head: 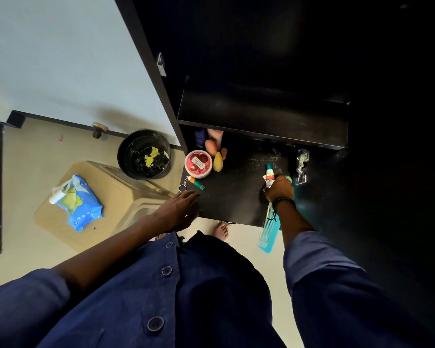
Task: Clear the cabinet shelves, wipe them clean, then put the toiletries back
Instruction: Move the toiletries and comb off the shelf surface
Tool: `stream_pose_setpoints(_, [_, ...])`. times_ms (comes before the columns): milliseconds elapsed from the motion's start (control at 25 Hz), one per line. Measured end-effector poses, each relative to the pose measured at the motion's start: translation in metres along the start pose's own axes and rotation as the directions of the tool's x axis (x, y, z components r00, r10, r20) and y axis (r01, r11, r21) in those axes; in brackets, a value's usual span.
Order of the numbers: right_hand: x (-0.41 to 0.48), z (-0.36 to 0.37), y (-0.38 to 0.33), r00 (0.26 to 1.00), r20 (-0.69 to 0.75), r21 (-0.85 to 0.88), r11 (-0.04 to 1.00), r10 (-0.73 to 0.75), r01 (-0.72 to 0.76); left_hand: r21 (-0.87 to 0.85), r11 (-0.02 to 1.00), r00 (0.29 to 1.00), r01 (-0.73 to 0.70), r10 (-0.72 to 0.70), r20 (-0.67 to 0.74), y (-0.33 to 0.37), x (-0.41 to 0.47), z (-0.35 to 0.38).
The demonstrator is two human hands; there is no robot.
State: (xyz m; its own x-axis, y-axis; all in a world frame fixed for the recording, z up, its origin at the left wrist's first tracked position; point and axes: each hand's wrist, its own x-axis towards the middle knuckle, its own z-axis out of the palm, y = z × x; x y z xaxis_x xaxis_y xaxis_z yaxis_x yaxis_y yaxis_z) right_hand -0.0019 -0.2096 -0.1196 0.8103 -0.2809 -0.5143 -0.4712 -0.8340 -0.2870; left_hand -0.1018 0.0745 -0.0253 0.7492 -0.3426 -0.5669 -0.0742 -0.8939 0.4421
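Note:
I look down into a black cabinet. My right hand [279,189] grips a small white and red tube [269,175] over the lower shelf [234,197], with a blue comb [269,231] sticking out below the wrist. My left hand [180,209] hovers with relaxed fingers at the shelf's front left corner and holds nothing. On the shelf's left side lie a round red tin [198,164], a yellow sponge [217,162], an orange sponge [210,146] and a small tube with a key ring [195,183]. White specks dust the shelf near the tube.
An upper shelf [261,116] overhangs the back of the lower one. The white cabinet door [60,59] stands open to the left. On the floor are a black bin [144,154] with scraps and a wooden stool [111,197] carrying a blue wipes pack [77,203].

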Motion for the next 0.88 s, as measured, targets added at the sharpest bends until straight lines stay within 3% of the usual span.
stream_pose_setpoints(200, [-0.006, 0.008, -0.007, 0.997, 0.057, -0.105, 0.993, -0.054, 0.060, -0.035, 0.998, 0.999, 0.048, -0.047, 0.020, -0.007, -0.004, 0.005])
stream_pose_setpoints(280, [-0.021, 0.017, -0.017, 0.993, 0.114, 0.108, 0.994, -0.034, 0.021, -0.096, 0.994, 0.998, 0.059, -0.058, 0.008, -0.010, -0.004, 0.005])
stream_pose_setpoints(360, [-0.043, 0.023, -0.028, 0.985, 0.171, 0.384, 0.922, -0.025, -0.044, -0.198, 0.977, 0.996, 0.080, -0.086, -0.020, -0.012, -0.003, 0.005])
stream_pose_setpoints(440, [-0.067, 0.027, -0.039, 0.972, 0.214, 0.512, 0.858, -0.096, -0.028, -0.361, 0.924, 0.988, 0.128, -0.150, -0.035, -0.010, -0.001, 0.002])
stream_pose_setpoints(640, [-0.114, 0.028, -0.063, 0.891, 0.322, 0.559, 0.823, -0.321, 0.095, -0.694, 0.716, 0.972, 0.073, -0.208, -0.113, -0.001, 0.003, -0.006])
stream_pose_setpoints(880, [-0.130, 0.024, -0.082, 0.871, 0.312, 0.573, 0.806, -0.379, 0.146, -0.764, 0.645, 0.948, -0.020, -0.231, -0.220, 0.004, 0.004, -0.015])
